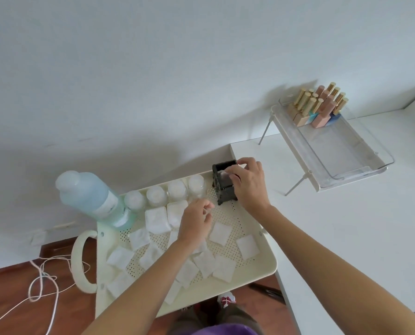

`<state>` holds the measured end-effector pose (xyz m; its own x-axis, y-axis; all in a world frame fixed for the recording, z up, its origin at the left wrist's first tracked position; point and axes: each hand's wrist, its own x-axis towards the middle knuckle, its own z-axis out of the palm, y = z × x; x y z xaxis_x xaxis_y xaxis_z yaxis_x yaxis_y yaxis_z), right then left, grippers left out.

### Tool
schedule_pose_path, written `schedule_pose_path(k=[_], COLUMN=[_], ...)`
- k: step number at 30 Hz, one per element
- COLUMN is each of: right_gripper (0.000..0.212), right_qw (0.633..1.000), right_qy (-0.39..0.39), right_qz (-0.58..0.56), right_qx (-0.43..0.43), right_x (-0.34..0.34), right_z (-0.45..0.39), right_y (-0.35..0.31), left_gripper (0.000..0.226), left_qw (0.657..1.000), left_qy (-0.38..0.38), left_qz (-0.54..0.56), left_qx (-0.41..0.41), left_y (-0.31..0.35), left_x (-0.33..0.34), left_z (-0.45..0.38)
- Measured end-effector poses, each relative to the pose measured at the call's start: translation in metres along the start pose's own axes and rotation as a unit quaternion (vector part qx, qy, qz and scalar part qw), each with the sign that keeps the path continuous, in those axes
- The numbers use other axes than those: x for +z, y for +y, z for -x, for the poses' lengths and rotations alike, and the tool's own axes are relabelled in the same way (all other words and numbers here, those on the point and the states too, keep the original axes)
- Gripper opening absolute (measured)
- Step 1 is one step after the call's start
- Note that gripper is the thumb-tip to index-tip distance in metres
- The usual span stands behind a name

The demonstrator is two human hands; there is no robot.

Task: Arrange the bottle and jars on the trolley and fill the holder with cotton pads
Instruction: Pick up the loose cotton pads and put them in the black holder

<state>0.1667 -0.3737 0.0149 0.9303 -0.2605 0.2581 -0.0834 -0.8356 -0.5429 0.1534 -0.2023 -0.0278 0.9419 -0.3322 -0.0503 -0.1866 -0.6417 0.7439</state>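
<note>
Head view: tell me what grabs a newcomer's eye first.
The big blue bottle stands tilted-looking at the trolley tray's far left corner, beside a row of clear jars. White cotton pads lie scattered across the tray, while the right hand pushes one into the dark holder.

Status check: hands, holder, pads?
Right hand at the black holder, feeding a pad. Left hand hovering, grip unclear. Loose cotton pads on tray.
</note>
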Motion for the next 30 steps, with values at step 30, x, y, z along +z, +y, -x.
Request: schedule_pose_path(k=[30], right_gripper=[0.011], right_qw=[0.960], right_qy=[-0.254], right_qz=[0.047], right_qx=[0.111], right_x=[0.000], right_z=[0.107], right_y=[0.019], left_gripper=[0.024], left_qw=[0.993], left_qy=[0.033], left_qz=[0.092], left_qx=[0.071], left_y=[0.021], left_x=[-0.020], left_z=[-0.008])
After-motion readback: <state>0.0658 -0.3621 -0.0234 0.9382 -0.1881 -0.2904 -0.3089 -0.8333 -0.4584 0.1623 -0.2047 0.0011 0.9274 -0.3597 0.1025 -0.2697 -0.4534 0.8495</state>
